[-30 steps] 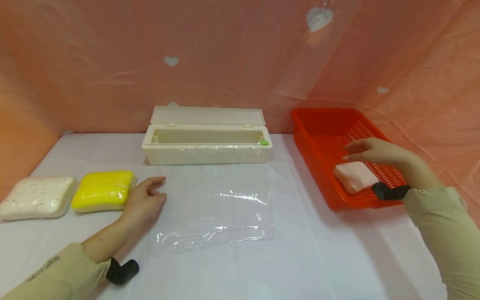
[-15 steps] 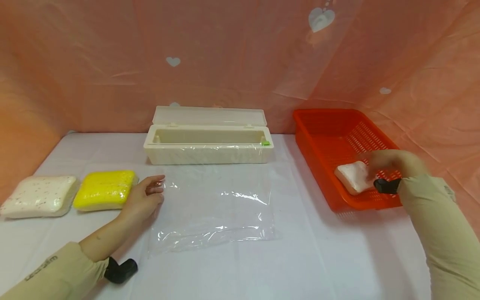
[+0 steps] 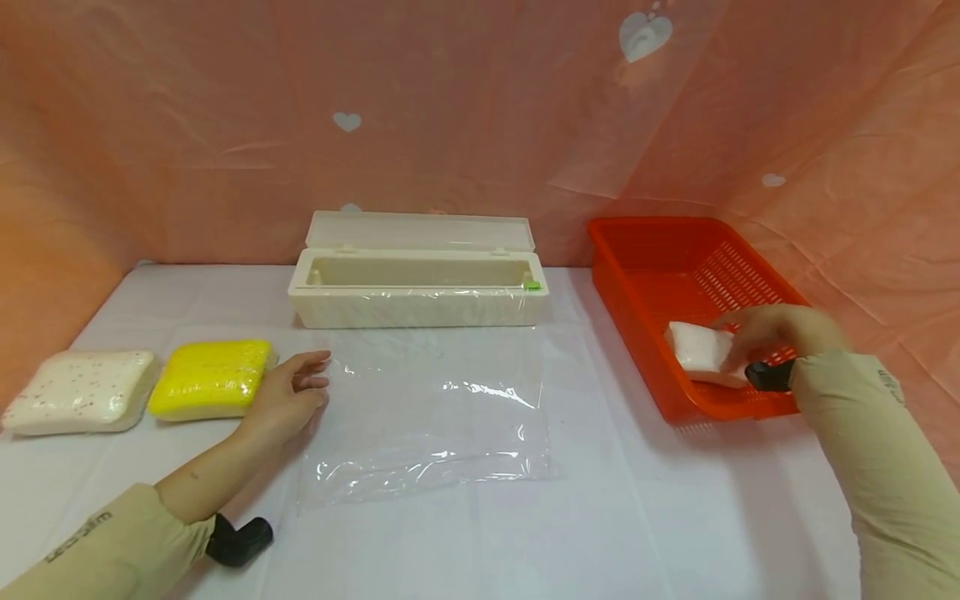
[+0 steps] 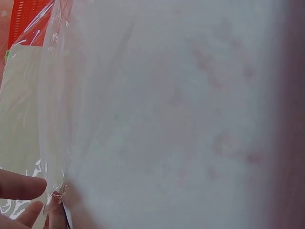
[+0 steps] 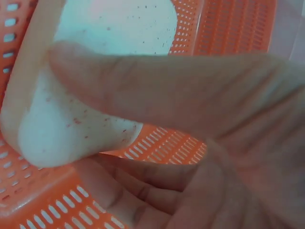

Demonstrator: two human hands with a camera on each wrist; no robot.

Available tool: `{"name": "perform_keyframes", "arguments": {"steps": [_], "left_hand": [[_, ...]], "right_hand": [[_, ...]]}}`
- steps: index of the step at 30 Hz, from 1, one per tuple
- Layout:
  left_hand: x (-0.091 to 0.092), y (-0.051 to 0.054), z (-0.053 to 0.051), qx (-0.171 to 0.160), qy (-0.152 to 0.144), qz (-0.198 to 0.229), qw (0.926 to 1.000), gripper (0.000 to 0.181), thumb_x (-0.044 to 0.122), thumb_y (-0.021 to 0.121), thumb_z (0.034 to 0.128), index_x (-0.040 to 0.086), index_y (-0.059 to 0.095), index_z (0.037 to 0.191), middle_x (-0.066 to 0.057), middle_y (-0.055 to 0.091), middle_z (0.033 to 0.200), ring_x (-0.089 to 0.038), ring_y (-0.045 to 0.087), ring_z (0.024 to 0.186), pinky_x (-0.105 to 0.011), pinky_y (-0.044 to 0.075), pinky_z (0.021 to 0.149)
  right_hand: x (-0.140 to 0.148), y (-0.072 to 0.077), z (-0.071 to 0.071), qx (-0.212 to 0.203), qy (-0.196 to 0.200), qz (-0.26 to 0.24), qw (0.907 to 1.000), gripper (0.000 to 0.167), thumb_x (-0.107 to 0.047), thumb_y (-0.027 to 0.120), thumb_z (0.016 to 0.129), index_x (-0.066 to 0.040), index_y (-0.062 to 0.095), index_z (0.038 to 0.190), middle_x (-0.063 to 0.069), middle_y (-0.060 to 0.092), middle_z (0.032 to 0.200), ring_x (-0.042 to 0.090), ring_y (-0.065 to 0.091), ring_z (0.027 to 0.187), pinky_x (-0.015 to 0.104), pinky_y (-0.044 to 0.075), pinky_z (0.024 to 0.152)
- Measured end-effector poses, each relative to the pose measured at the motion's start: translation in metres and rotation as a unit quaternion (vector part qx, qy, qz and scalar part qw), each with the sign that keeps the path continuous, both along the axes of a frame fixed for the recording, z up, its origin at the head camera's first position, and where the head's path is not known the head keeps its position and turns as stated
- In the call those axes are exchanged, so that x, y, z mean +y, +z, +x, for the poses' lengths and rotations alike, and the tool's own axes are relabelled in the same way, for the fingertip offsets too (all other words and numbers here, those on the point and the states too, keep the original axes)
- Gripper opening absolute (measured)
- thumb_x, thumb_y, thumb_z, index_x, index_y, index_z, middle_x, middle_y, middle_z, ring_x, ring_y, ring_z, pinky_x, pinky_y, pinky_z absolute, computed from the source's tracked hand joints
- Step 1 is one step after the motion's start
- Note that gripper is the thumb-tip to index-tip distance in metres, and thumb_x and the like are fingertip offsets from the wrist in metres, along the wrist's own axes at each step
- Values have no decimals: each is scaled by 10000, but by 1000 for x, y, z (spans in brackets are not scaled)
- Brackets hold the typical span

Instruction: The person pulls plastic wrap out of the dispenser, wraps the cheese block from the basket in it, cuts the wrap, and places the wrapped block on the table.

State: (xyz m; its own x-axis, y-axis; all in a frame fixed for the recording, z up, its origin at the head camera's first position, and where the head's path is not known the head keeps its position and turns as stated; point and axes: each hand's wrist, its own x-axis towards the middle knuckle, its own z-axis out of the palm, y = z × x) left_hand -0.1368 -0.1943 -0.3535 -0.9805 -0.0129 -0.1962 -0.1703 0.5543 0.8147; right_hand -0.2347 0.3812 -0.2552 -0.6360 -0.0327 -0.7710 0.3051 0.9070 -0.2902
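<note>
My right hand (image 3: pixel 772 333) reaches into the red basket (image 3: pixel 633 333) and grips a white, sponge-like block (image 3: pixel 697 346). In the right wrist view the thumb (image 5: pixel 95 76) lies across the block's red-speckled top (image 5: pixel 52 124), with fingers under its edge; one side of it is tan. My left hand (image 3: pixel 288 396) rests at the left edge of a clear plastic film sheet (image 3: pixel 435 408), its fingers loosely bent and thumb apart from the index finger. The left wrist view shows these fingertips (image 4: pixel 33 188) beside the film (image 4: pixel 55 143); a blurred pale surface fills most of that view.
The film runs out of an open cream dispenser box (image 3: pixel 420 312) with a green slider (image 3: pixel 532 286) at its right end. On the left lie a film-wrapped yellow block (image 3: pixel 210 379) and a wrapped white speckled block (image 3: pixel 82 392). A pink curtain (image 3: pixel 465 108) hangs behind.
My right hand has come down from above the block and taken hold of it; the block has turned and tilted in the basket. My left hand has hardly moved.
</note>
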Motion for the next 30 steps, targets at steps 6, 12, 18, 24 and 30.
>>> {"name": "perform_keyframes", "arguments": {"steps": [6,12,18,24,30], "left_hand": [[-1,-1,-2,18,-102,-28,9999,586,-26,530,886,-51,329,1437,-290,425,1378,-402,505,1177,-111,465,737],[-6,-1,-4,-2,-184,-6,9998,580,-10,557,899,-31,342,1437,-300,434,1373,-394,529,1154,-152,514,777],[-7,-2,-3,22,-242,5,9997,570,-22,541,896,-13,363,1437,-290,439,1376,-380,537,1137,-123,500,741],[-8,-4,-3,200,-299,-21,9994,566,-39,546,881,-27,383,1423,-296,458,1351,-381,548,1115,-100,476,697],[-5,-1,-2,77,-245,-85,9996,567,-37,526,883,-8,385,1431,-277,458,1357,-361,542,1109,-107,474,693]], "right_hand": [[2,4,-2,521,672,116,9963,897,-410,727,821,90,294,1427,343,374,1339,400,484,1113,471,483,880],[0,16,-4,1353,723,-214,9879,775,-383,644,891,91,321,1413,220,504,1206,255,554,998,444,521,879],[-2,25,3,2138,677,-446,9735,733,-426,595,912,-6,312,1442,206,463,1292,340,469,1119,491,473,875],[-11,31,6,2650,665,-669,9596,664,-408,586,925,-91,342,1455,158,474,1296,315,434,1122,407,464,827],[-44,39,8,3010,367,-504,9516,707,-503,627,877,-185,371,1454,173,450,1368,340,428,1167,456,443,855]]}}
